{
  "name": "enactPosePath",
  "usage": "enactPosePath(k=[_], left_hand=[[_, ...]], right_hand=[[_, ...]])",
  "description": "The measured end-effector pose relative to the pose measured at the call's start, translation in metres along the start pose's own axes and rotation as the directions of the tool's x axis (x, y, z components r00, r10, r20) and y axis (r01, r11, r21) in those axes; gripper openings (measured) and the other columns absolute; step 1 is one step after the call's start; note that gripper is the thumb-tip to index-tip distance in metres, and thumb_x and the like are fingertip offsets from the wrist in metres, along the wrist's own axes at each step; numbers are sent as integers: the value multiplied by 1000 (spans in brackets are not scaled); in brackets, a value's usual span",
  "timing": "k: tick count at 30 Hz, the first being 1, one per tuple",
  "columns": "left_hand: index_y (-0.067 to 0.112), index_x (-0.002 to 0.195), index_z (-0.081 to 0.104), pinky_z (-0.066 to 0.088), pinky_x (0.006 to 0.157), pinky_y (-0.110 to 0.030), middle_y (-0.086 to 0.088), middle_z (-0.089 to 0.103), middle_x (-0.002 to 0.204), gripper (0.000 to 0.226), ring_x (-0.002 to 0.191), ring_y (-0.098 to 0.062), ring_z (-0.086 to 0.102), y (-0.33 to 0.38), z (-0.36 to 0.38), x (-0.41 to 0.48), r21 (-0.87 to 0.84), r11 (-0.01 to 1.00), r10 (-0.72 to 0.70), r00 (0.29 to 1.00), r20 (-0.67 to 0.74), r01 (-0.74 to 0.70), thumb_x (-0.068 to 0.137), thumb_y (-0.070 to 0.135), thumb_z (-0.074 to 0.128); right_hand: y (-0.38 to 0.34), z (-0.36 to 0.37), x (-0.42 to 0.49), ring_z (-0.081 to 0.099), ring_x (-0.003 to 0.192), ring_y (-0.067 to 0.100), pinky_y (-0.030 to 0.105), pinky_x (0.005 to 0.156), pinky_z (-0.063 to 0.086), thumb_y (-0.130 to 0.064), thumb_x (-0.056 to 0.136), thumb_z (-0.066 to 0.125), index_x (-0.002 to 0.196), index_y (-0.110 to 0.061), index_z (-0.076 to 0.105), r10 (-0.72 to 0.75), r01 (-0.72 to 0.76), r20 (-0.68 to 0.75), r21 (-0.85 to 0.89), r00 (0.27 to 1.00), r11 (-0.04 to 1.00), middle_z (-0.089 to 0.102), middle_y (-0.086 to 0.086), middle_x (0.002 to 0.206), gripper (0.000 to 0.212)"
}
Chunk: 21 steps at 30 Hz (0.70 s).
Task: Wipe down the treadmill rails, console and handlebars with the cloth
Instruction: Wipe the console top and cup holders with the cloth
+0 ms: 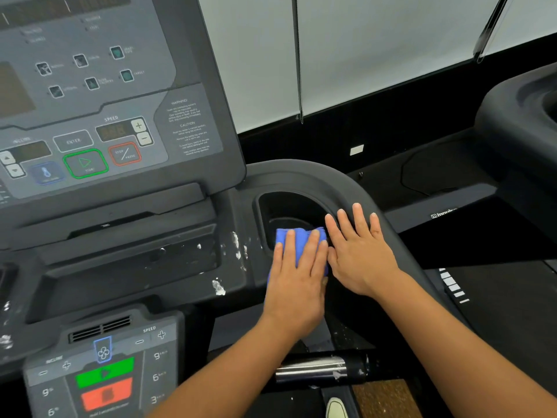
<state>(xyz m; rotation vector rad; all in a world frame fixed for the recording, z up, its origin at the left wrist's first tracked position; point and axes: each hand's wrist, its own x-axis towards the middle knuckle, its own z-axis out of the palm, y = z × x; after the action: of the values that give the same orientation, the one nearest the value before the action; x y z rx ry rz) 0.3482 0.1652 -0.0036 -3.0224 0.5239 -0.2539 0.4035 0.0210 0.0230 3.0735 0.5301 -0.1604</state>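
In the head view, the treadmill console [90, 116] is seen at the upper left, with a green start key [86, 163] and a red stop key [125, 153] on it. To the right of the console, a dark cup holder [289, 206] is sunk into the plastic surround, and a curved black handlebar [325, 181] is bent around it.

The blue cloth [301, 236] is folded and laid on the near edge of the cup holder, partly over the opening. It is pressed down by the left hand [297, 285], which is laid flat on top. The grip of this hand is released: the fingers are straight and nothing is clasped.

The right hand [361, 254] is placed flat on the curved handlebar, just beside the cloth. Its grip is also released, with the fingers spread and straight. Whether its thumb touches the cloth cannot be told.

White worn patches [218, 286] are seen on the black plastic left of the cloth. A lower control panel [105, 372] with green and red keys is found at the bottom left, and a metal sensor bar [313, 369] is seen under the forearms. A pale window blind [376, 55] is hung behind, and a second machine [518, 116] stands at the right.
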Motion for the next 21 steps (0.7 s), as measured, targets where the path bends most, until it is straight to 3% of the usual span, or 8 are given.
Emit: enactPosePath(k=[3,9,15,19,21], left_hand=[[14,145,34,24,113,-53,-6,32,153,56,141,-40,22,-14,-1,4,22,996,88,996,2,-88,94,38,32],[6,137,47,41,102,-54,-19,45,142,51,132,-44,38,-25,-4,-25,-5,995,-100,995,24,100,94,31,32],[-3,136,45,37,102,-60,-28,41,141,58,129,-52,36,-14,-12,-16,-54,955,-281,950,136,290,92,31,25],[-3,142,34,26,110,-59,-28,31,147,70,136,-52,23,-11,-15,-5,-31,953,-295,946,136,301,94,46,20],[-7,141,33,28,109,-58,-31,29,147,71,135,-52,25,-13,-14,-15,21,957,-289,947,139,289,94,47,28]], right_hand=[[0,-2,0,-22,142,34,49,113,-12,-48,66,-22,150,-18,-11,-15,15,9,0,1000,1000,-6,10,160,90],[-1,-2,-2,-27,141,31,49,112,-16,-51,64,-16,150,-20,-12,0,0,22,-3,1000,1000,-10,10,159,91],[-6,-2,0,-25,141,33,51,112,-16,-52,67,-18,150,-19,-11,30,-30,11,5,1000,1000,-9,11,159,89],[-8,1,1,-24,142,32,54,112,-14,-55,71,-22,149,-21,-12,47,-47,-22,-15,999,999,-8,11,159,86],[-7,2,0,-24,142,31,55,111,-15,-57,72,-23,149,-22,-13,47,-47,-21,-17,999,999,-8,10,159,85]])
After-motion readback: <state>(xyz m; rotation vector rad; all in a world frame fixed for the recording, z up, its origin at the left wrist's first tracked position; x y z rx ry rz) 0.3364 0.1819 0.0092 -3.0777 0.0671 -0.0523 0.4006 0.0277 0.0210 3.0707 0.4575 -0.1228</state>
